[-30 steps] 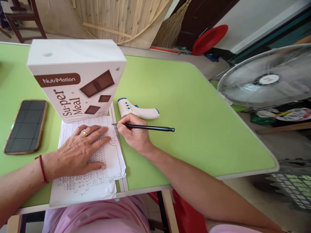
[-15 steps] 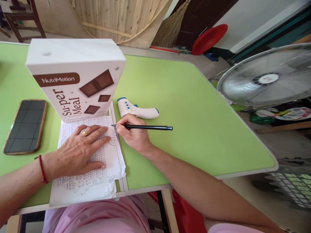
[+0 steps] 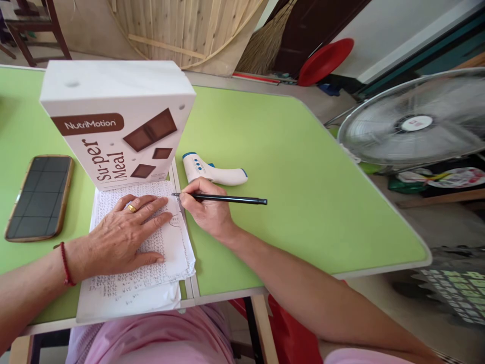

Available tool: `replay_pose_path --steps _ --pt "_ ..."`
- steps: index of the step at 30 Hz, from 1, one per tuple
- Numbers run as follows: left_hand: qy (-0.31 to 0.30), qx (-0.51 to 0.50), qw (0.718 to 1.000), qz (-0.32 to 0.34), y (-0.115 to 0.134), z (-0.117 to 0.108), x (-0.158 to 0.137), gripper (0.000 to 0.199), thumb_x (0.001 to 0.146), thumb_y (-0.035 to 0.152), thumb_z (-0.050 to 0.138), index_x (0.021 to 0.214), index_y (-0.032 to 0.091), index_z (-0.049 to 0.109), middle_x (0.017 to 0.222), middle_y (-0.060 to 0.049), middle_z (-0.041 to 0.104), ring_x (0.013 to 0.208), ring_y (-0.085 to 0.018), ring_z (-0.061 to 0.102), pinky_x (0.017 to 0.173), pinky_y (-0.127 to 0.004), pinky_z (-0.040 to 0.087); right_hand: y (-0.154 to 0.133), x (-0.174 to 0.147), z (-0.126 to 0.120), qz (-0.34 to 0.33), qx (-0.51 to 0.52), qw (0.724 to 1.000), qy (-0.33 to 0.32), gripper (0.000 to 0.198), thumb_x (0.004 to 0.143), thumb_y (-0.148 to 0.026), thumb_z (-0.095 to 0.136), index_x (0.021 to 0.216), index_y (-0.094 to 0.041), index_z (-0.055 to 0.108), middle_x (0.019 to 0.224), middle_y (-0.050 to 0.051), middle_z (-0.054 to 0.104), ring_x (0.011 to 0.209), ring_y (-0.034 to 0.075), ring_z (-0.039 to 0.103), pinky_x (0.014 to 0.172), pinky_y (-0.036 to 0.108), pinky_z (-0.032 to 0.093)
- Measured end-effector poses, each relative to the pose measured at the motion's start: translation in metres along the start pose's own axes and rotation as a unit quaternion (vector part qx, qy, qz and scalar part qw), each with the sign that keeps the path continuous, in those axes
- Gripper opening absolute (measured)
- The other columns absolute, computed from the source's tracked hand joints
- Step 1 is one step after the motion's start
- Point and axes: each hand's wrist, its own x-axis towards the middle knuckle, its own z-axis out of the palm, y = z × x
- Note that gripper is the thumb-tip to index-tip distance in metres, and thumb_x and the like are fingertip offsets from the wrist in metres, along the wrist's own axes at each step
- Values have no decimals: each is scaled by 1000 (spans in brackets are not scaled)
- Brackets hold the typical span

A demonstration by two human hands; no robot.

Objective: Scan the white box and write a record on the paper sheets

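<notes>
Some paper (image 3: 178,250) is lying before the box (image 3: 119,124) under the left hand (image 3: 123,235), fingers (image 3: 158,223) spread; the right hand (image 3: 208,211) is gripping a pen (image 3: 235,199).

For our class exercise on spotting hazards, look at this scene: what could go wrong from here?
The right hand, holding the black pen, is right beside the white thermometer gun and might knock it. The white box stands at the far edge of the papers, so pushing them could shift or tip it. The papers lie unevenly stacked under the left hand; they might slide if it lifted.
</notes>
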Motion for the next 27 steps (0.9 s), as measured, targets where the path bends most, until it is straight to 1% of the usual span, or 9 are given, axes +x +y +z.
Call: replay_pose_path --steps 6,16,20,21,23,26,27 --pt "4 -4 1000 0 0 1 0 62 92 57 53 138 15 46 149 -17 40 131 -37 41 103 -54 32 1 0 0 -17 13 1000 -5 12 77 -18 53 65 -20 51 52 -6 52 47 8 46 47 22 37" --pt "0 -10 1000 -6 -1 2 -1 62 92 57 53 138 16 46 151 -16 38 133 -37 39 105 -54 31 0 0 1 -23 23 999 5 13 77 -16 55 65 -19 52 52 -6 53 46 7 47 45 20 39" --pt "-6 -7 1000 -4 -1 1 -1 62 93 57 52 139 17 45 152 -16 37 134 -36 38 106 -54 31 -5 0 -5 -34 -9 999 20 9 77 -15 57 70 -20 53 56 -6 54 47 7 47 45 20 39" --pt "-9 -7 1000 -2 -1 1 -1 62 93 58 52 139 17 45 151 -16 38 134 -36 39 106 -55 31 -7 0 -8 -46 -30 998 24 7 77 -14 58 73 -20 55 58 -6 55 49 7 48 47 21 41" --pt "-16 -7 1000 -1 -1 -1 0 62 92 59 52 138 17 46 151 -16 39 133 -37 40 105 -56 32 -10 -1 -15 -96 -77 992 22 9 77 -11 57 78 -20 58 66 -3 58 55 9 52 53 23 45" --pt "-9 -12 1000 -4 -2 -5 1 62 90 58 55 135 15 49 147 -17 43 128 -38 45 103 -57 35 -14 -1 -25 -180 -152 972 -6 15 79 -8 54 83 -20 63 78 2 60 71 14 58 63 28 49" --pt "-2 -19 1000 -5 -3 -7 2 58 92 55 54 132 15 51 144 -17 46 126 -37 47 102 -57 37 -16 -2 -28 -204 -178 962 -20 17 79 -8 54 84 -20 65 81 4 61 75 16 59 66 30 49"
